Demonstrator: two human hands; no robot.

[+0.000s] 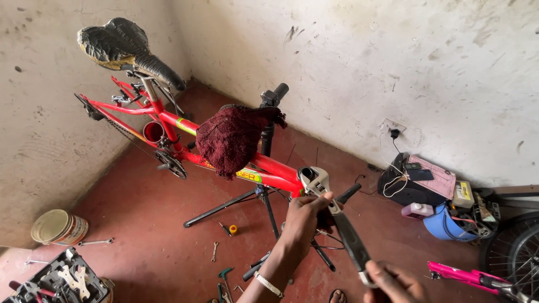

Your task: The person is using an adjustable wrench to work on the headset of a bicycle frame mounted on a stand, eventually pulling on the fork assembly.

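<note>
So I'm looking down at a red bike [224,147] clamped up on a repair stand [264,205], and I'm working at its front end with a big adjustable wrench [331,210]. My left hand [306,216] is wrapping around the upper part of the wrench, just below its head, fingers closed on it. My right hand [393,280] is gripping the very bottom of the black handle, down by the edge of the view, so the wrench is running diagonally between both hands. Its open head is sitting right above my left hand, at the top of the bike's front tube [306,175], though I can't tell if it's actually biting on anything.

Past my left hand, a dark red rag [233,140] is hanging over the frame, with the worn saddle [126,50] further off. Below my left hand, loose spanners [216,252] are lying on the red floor [140,213], and a tool tray [56,280] and paint tin [59,227] are sitting well off to the left.
</note>
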